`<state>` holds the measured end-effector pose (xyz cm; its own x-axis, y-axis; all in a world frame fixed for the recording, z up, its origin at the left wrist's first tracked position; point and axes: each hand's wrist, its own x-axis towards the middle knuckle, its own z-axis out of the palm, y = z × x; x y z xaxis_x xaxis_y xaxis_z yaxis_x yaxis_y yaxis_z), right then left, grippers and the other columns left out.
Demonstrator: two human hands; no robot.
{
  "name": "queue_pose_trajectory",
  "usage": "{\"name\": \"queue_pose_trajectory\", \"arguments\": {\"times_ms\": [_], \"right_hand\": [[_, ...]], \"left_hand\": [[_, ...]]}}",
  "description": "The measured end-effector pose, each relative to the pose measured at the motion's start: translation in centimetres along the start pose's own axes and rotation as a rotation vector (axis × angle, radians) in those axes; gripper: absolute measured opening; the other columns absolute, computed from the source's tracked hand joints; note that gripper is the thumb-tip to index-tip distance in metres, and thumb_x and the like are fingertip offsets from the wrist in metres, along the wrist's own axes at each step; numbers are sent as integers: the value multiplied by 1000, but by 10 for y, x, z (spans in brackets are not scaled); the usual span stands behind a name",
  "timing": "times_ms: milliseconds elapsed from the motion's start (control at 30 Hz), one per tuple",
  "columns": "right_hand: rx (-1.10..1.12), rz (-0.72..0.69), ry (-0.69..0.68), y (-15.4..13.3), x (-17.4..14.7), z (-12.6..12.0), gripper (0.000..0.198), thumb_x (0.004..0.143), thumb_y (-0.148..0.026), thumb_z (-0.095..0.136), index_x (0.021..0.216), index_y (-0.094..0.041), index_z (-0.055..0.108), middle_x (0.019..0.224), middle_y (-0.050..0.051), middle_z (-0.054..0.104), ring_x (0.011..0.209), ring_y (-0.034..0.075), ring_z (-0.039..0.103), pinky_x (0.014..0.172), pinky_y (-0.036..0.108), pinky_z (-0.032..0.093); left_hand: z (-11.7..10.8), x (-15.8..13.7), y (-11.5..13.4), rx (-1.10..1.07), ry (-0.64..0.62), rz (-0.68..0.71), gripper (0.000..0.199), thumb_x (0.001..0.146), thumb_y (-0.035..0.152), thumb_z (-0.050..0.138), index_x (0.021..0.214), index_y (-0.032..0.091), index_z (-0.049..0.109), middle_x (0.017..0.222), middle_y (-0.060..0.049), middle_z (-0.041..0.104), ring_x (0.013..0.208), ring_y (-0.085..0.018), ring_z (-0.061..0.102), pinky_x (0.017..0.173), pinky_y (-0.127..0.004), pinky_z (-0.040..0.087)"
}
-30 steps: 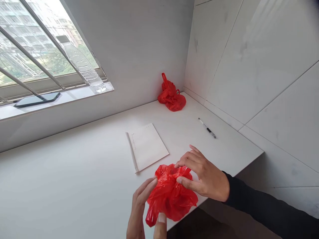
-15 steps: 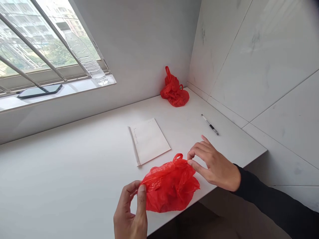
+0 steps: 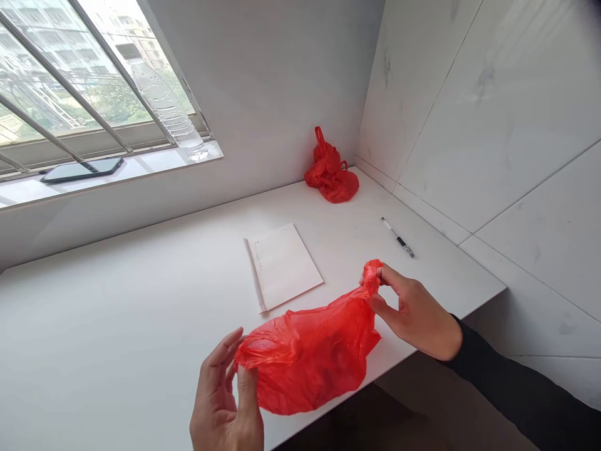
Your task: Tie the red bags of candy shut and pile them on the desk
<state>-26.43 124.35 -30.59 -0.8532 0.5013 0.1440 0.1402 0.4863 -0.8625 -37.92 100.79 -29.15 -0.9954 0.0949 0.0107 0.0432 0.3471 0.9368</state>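
Red plastic bag (image 3: 319, 354) is at the near edge of the white table (image 3: 131, 332), at six o'clock in the view, drawn out between both hands. Principal change: half a second ago the bag is a more compact heap; now it is stretched wider, its upper rim running in a slope from the left hand (image 3: 223, 407), at about eight o'clock of the bag, up to the right hand (image 3: 416, 316), at about two o'clock. Left hand grips the bag's end between thumb and fingers, loosely by appearance, the fingers reaching behind the film. Right hand pinches a bunched, loop-like part (image 3: 373, 279) and carries it higher than in the preceding frame. Assessment: both ends appear to be under control and the film is being spread, so the handling seems to have passed from finding a hold to pulling the bag apart. Contents, if any, cannot be determined; darker patches show through the film. Compared with one second ago, when the bag is crumpled and its knot-like gather sits uppermost, the gather is no longer seen in that form. Surroundings show no evident alteration beyond a slight shift of view: white pad (image 3: 287, 269) near eleven o'clock, second red bag (image 3: 332, 178) at twelve, pen (image 3: 399, 240) between one and two.
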Motion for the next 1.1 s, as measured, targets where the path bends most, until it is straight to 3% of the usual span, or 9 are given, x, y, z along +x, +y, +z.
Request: {"name": "queue_pose_trajectory", "arguments": {"times_ms": [100, 200, 300, 367, 533, 633, 767, 933, 1100], "right_hand": [[21, -28, 133, -9, -10, 0, 23, 99, -38, 59, 118, -27, 53, 111, 3, 62, 106, 22, 59, 92, 40, 48], [58, -278, 407, -31, -22, 4, 37, 93, -19, 64, 127, -27, 50, 112, 3, 57, 106, 20, 57, 97, 40, 46], [30, -667, 224, -52, -25, 13, 35, 90, -5, 58, 119, -24, 54, 104, 1, 61, 95, 17, 58, 90, 35, 50], [-149, -763, 4, -54, -18, 23, 25, 94, -9, 58, 116, -20, 58, 104, 3, 64, 97, 18, 59, 96, 37, 49], [-626, -669, -142, -38, -8, 34, 12, 95, -11, 55, 90, -17, 64, 78, 1, 61, 74, 19, 54, 94, 42, 45], [-620, -688, -195, -42, -21, 25, 23, 95, -7, 50, 77, -19, 59, 67, -1, 56, 63, 18, 48, 66, 34, 40], [-607, -620, -287, -52, -43, 21, 10, 96, -19, 54, 88, -22, 59, 65, -4, 58, 55, 18, 49, 56, 36, 31], [-781, -483, -463, -41, -44, 41, 22, 74, -10, 66, 91, -21, 57, 67, -3, 61, 49, 18, 51, 49, 36, 17], [-664, -285, -572, -29, -28, 40, 12, 100, -21, 45, 100, -20, 57, 66, -3, 59, 47, 16, 47, 47, 33, 21]], "left_hand": [[8, -11, 19, 40, -30, 63, 45, 79, 54, 74, 117, 31, 69, 114, -1, 70, 115, -23, 60, 102, -33, 44], [12, -19, 36, 128, -40, 19, 33, 79, 58, 72, 90, 27, 68, 91, 1, 69, 86, -18, 62, 69, -26, 46], [10, -20, 43, 107, -51, -54, 40, 73, 60, 77, 78, 24, 58, 68, 4, 56, 64, -13, 52, 49, -21, 35], [6, -17, 42, 69, -48, -67, 46, 71, 62, 77, 72, 23, 53, 60, 5, 50, 55, -11, 45, 46, -19, 35], [-5, -6, 25, -12, 117, -98, 48, 70, 66, 76, 79, 22, 60, 63, 2, 61, 57, -13, 52, 48, -19, 43], [-8, -3, 15, -284, 155, -174, 48, 68, 63, 80, 84, 22, 60, 69, 1, 66, 60, -12, 54, 50, -17, 45], [0, -10, 16, -537, 43, -201, 42, 72, 50, 82, 96, 23, 61, 85, -3, 70, 68, -14, 60, 59, -21, 52], [12, -27, 27, -139, -45, -52, 67, 71, 48, 83, 130, 30, 56, 104, -4, 67, 92, -21, 65, 70, -25, 56], [3, -29, 20, 184, -67, 129, 10, 87, 33, 64, 91, 24, 66, 82, 1, 61, 70, -14, 53, 59, -22, 46]]}}
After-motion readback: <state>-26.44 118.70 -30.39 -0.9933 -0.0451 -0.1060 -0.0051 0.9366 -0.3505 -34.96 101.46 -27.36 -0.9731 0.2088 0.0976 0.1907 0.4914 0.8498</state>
